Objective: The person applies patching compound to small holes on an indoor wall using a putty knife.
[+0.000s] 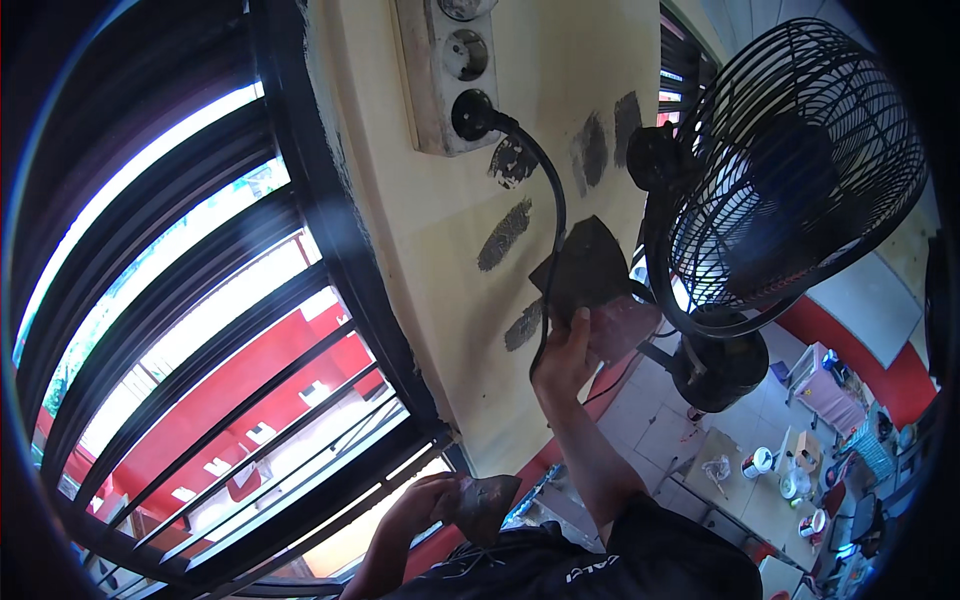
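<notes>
My right hand (565, 362) reaches up along the cream wall, fingers closed on the lower edge of a flat, angular piece. That flat piece (585, 268) is dark grey above and reddish-brown below; its kind is unclear. It lies close to or against the wall, behind a black power cord (556, 190). Lower down, my left hand (415, 507) grips a pointed, grey-brown flat piece (480, 505), held away from the wall. Dark grey patches mark the wall, among them one long smear (504, 235) and a smaller one (524, 325) beside my right hand.
A black caged fan (795, 165) is mounted just right of my right hand. Above, the cord plugs into a white socket strip (450, 80). A black barred window frame (350, 220) runs along the left. Below right, a table (725, 465) holds tubs and bags.
</notes>
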### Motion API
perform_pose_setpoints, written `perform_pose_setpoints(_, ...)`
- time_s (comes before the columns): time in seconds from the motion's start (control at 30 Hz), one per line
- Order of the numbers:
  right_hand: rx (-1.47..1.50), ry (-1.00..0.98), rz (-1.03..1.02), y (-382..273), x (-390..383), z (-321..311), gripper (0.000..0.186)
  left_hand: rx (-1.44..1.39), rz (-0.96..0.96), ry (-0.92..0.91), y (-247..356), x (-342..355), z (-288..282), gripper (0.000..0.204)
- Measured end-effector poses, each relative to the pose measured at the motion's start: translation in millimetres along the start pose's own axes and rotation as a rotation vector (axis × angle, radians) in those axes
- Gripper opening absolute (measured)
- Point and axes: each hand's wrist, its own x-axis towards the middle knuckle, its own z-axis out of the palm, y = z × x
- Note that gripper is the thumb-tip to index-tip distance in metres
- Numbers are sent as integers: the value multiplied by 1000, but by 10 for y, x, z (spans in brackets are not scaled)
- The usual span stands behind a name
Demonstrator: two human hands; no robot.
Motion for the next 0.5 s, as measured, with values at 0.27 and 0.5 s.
perform_pose_setpoints(0.27,-139,-13,13,36,7,225,25,-9,-87,18,142,-3,88,32)
perform_pose_setpoints(0.5,-628,-197,-603,147,361,171,16,-134,-91,-124,1,61,-117,29)
